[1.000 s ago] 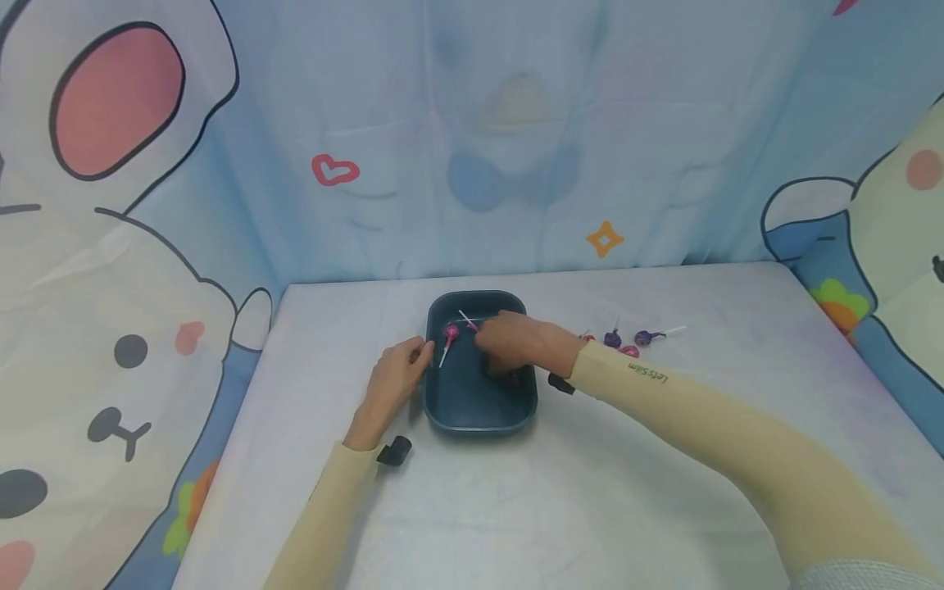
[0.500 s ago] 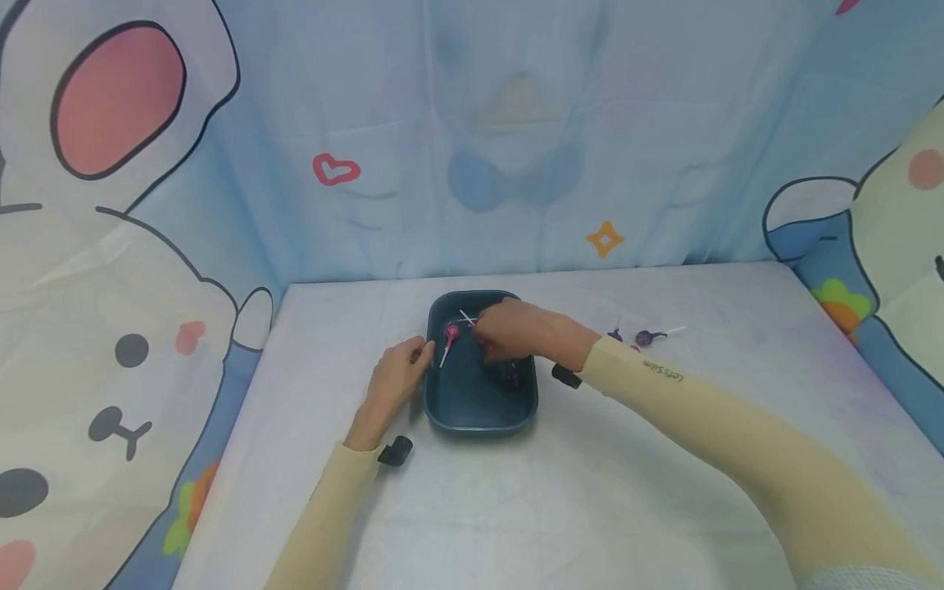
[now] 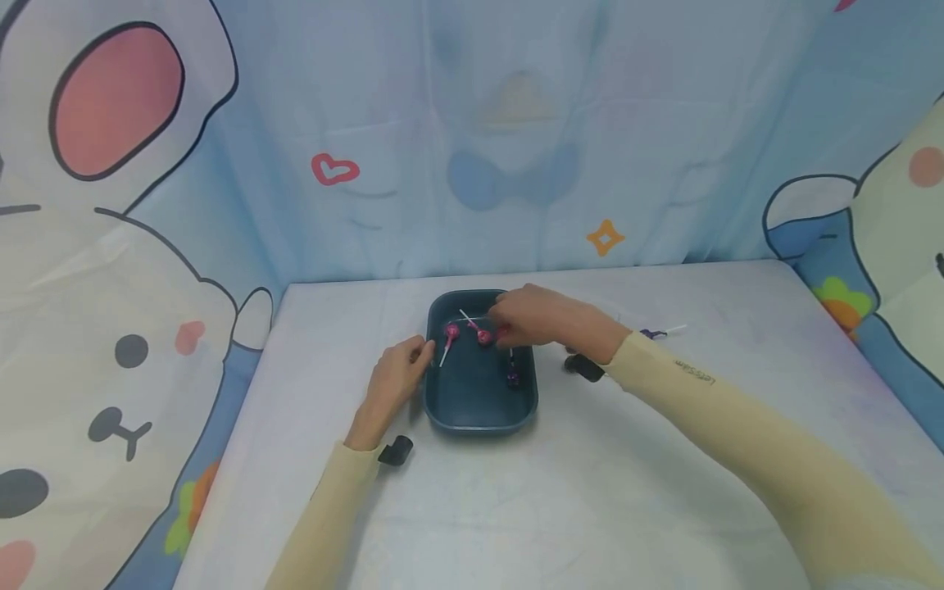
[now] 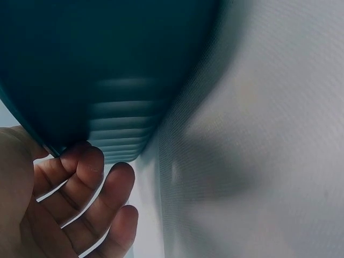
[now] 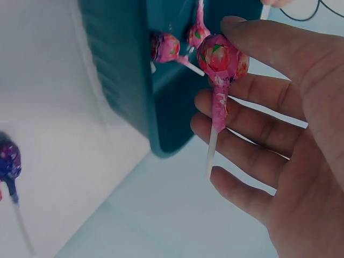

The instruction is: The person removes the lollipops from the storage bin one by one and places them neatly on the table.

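Observation:
A pink-wrapped lollipop (image 5: 219,62) is pinched between the thumb and fingers of my right hand (image 3: 549,319), its white stick pointing away from the thumb. That hand is over the right side of a dark teal basin (image 3: 479,428). Inside the basin lie a pink lollipop (image 3: 451,331) on the left, another pink lollipop (image 3: 483,337) near the middle and a purple lollipop (image 3: 512,377) on the right. My left hand (image 3: 394,381) holds the basin's left rim; in the left wrist view its fingers (image 4: 88,166) curl against the outer wall.
On the white table (image 3: 590,500), right of the basin, a purple lollipop (image 3: 652,333) shows partly behind the right forearm. The right wrist view has a purple lollipop (image 5: 9,161) on the table too. A printed cloth backdrop (image 3: 516,229) stands behind and at both sides.
My right hand has moved right from the basin's middle to its right side, holding the pink lollipop. The middle pink lollipop and the purple one in the basin are uncovered. The left hand stays put.

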Available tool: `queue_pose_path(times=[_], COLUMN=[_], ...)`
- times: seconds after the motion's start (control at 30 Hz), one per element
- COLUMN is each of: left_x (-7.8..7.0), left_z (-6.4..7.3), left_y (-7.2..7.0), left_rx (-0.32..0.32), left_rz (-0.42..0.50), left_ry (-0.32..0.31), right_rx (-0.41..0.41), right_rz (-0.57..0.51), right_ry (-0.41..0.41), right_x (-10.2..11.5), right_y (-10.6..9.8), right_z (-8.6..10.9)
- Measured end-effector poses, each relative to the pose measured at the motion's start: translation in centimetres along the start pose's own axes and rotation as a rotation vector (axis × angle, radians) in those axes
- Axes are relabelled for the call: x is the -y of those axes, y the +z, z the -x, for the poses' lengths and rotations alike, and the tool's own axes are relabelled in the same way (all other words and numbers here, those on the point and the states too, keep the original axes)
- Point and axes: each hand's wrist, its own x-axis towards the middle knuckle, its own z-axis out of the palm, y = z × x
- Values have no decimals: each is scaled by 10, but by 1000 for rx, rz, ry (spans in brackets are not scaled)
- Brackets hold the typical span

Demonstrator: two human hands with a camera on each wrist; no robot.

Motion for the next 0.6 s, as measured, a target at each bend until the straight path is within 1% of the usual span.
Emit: queue_pose_path(times=[0.23, 0.43, 0.6], left_x=[0, -1, -1], left_z=[0, 1, 1], left_y=[0, 0, 0], left_rx=[1, 1, 0], left_rz=[8, 7, 9], left_ry=[1, 3, -2], right_rx=[-51, -76, -83], right_rz=[-71, -148, -201], right_ry=[36, 94, 155], right_x=[-15, -29, -46], right_y=[-1, -3, 0], right_z=[17, 30, 41])
